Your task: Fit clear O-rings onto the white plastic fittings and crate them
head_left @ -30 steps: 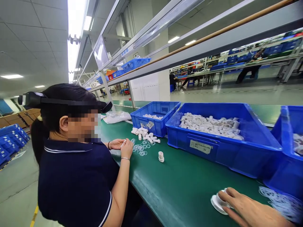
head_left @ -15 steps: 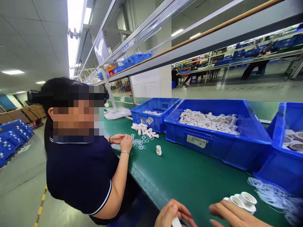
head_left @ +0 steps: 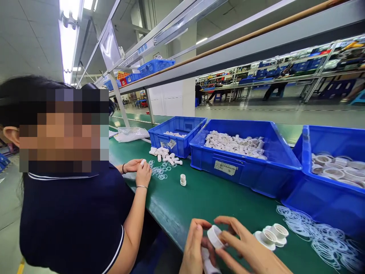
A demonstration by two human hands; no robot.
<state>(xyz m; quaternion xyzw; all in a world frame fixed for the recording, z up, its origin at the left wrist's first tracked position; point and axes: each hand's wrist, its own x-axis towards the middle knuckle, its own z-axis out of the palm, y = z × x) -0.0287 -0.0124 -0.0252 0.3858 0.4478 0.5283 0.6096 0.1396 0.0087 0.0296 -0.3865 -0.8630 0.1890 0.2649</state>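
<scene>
In front of me, my left hand is curled around a white plastic fitting, largely hidden by the fingers. My right hand has its fingertips around a wide white collar just above it. Whether collar and fitting are one piece I cannot tell. Right of my hands, a few flanged white fittings stand on the green table. Farther right lies a heap of thin, clear sealing rings.
A co-worker sits at left, handling a small white part near loose rings and white fittings. One fitting stands alone. Blue bins of white parts line the table's back, below a shelf rail.
My right hand has moved left to meet my left hand, its fingers now on the white collar. The view has swung right and the co-worker appears larger.
</scene>
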